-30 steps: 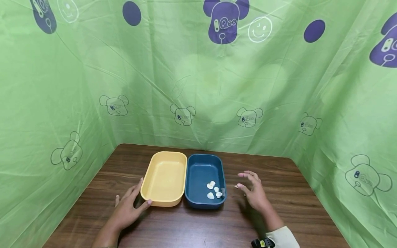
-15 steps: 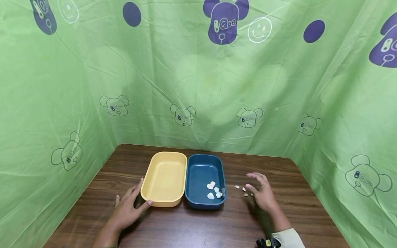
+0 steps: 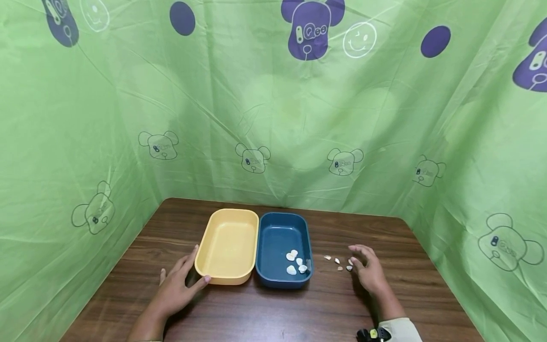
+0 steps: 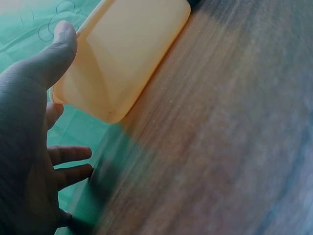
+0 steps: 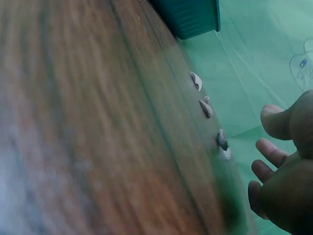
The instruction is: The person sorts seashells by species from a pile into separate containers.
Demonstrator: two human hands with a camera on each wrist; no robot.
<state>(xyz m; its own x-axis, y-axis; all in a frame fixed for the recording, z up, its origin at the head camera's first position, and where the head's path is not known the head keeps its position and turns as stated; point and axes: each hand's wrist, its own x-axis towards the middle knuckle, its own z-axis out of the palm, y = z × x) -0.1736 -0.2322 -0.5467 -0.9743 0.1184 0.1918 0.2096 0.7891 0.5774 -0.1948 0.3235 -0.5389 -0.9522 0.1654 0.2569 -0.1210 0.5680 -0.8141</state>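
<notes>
My left hand (image 3: pixel 173 289) rests against the near left corner of the yellow tray (image 3: pixel 226 244), thumb at the near rim and index finger along its side. In the left wrist view the other fingers spread beside the tray (image 4: pixel 122 54). Over the table to the right, my right hand (image 3: pixel 372 275) hovers with thumb and fingers apart, nothing visible between them. Several small seashells (image 3: pixel 337 261) lie scattered just left of it, one right at the thumb tip. In the right wrist view, a seashell (image 5: pixel 222 139) sits near the spread fingertips.
Touching the yellow tray on its right is a blue tray (image 3: pixel 278 237), with several white seashells (image 3: pixel 291 270) near its front right corner. The brown wooden table (image 3: pixel 256 313) is backed by a green printed cloth (image 3: pixel 290 123) on three sides.
My right hand has moved right, away from the blue tray, uncovering the loose seashells on the table. The left hand and both trays have stayed put.
</notes>
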